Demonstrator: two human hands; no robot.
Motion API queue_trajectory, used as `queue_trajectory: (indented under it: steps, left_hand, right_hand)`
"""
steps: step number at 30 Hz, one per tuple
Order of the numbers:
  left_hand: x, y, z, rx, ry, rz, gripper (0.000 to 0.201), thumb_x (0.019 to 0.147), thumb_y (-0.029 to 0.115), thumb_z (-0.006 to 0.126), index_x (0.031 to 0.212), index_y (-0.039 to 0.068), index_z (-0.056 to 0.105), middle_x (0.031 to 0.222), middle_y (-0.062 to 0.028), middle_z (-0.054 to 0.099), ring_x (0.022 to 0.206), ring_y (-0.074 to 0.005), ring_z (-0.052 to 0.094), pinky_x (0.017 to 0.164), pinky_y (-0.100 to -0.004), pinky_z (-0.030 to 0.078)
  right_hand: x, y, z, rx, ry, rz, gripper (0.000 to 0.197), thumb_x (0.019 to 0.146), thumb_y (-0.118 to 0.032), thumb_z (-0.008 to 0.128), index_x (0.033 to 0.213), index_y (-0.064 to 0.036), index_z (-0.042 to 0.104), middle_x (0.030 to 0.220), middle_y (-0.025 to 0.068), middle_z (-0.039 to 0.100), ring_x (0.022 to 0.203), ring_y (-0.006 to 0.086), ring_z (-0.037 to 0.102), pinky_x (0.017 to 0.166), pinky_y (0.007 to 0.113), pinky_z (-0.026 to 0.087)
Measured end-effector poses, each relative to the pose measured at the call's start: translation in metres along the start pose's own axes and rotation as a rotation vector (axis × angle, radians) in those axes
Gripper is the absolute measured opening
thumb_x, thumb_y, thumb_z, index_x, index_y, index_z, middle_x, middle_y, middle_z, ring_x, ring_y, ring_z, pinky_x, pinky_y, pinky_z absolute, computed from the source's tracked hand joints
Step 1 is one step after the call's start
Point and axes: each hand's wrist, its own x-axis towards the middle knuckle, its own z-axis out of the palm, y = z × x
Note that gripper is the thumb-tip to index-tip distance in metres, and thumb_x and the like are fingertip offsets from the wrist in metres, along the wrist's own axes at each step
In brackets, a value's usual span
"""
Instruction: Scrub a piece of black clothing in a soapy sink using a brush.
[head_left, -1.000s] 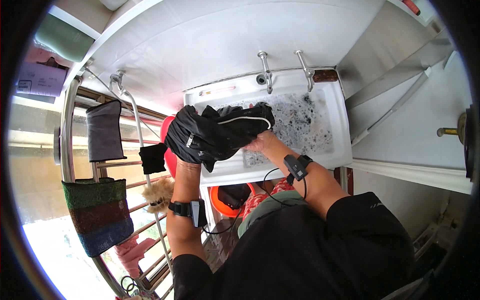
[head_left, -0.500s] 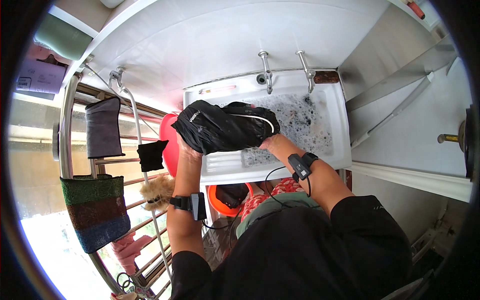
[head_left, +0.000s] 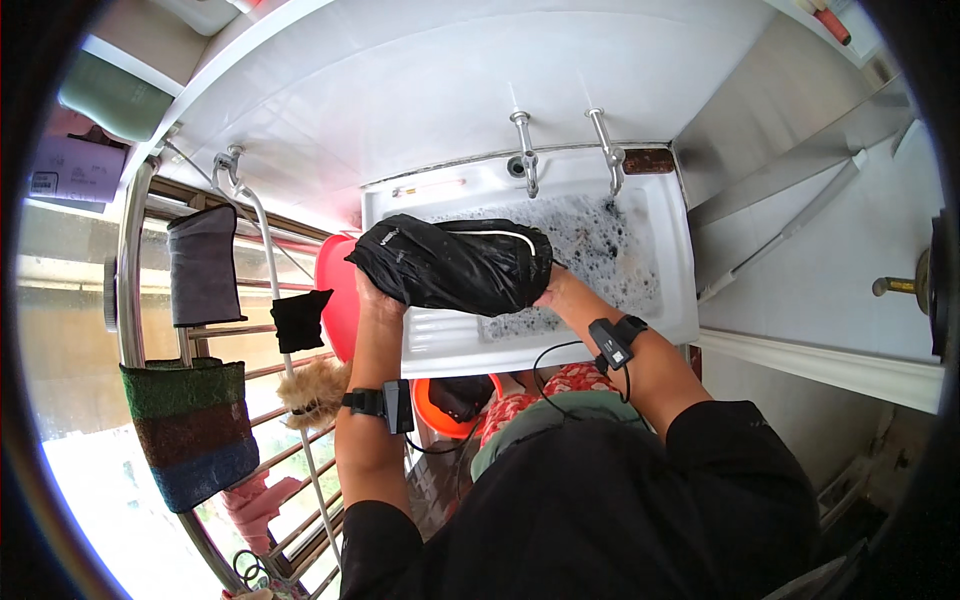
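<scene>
Fingers of both hands are hidden under the wet black fabric garment (head_left: 455, 265), gripping its ends: left hand (head_left: 375, 293) at one end, right hand (head_left: 560, 290) at the other. Since the previous frame the bundle is stretched flatter. Beyond the fingers lies the white rectangular ceramic sink (head_left: 670, 260), foamy.
</scene>
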Motion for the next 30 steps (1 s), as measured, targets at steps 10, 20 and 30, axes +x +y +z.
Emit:
queue_trajectory:
  steps: [10, 20, 30]
  left_hand:
    - [0.023, -0.019, -0.014, -0.004, 0.036, 0.049, 0.054, 0.106, 0.046, 0.043, 0.129, 0.002, 0.064, 0.128, -0.0204, 0.069, 0.116, -0.038, 0.067, 0.101, -0.0558, 0.057]
    - [0.05, -0.051, -0.011, -0.096, 0.037, -0.067, 0.045, 0.109, 0.038, 0.043, 0.122, 0.002, 0.065, 0.117, -0.0192, 0.072, 0.105, -0.0366, 0.071, 0.094, -0.0557, 0.06]
    - [0.033, -0.044, 0.046, 0.257, 0.196, -0.071, 0.052, 0.102, 0.041, 0.061, 0.134, 0.0, 0.058, 0.127, -0.0161, 0.068, 0.12, -0.031, 0.065, 0.104, -0.05, 0.053]
  right_hand:
    - [-0.027, -0.014, 0.013, -0.044, 0.237, -0.25, 0.042, 0.097, -0.033, 0.066, 0.122, 0.0005, 0.071, 0.119, 0.0185, 0.074, 0.101, 0.0318, 0.074, 0.093, 0.047, 0.061]
    - [-0.035, -0.041, -0.005, -0.048, 0.157, -0.031, 0.034, 0.101, -0.018, 0.064, 0.128, 0.0022, 0.066, 0.125, 0.0165, 0.071, 0.107, 0.0278, 0.073, 0.095, 0.043, 0.06]
    - [-0.043, -0.024, 0.05, -0.192, 0.115, -0.047, 0.039, 0.098, -0.014, 0.064, 0.133, 0.0029, 0.062, 0.125, 0.0159, 0.071, 0.104, 0.0242, 0.073, 0.09, 0.037, 0.062]
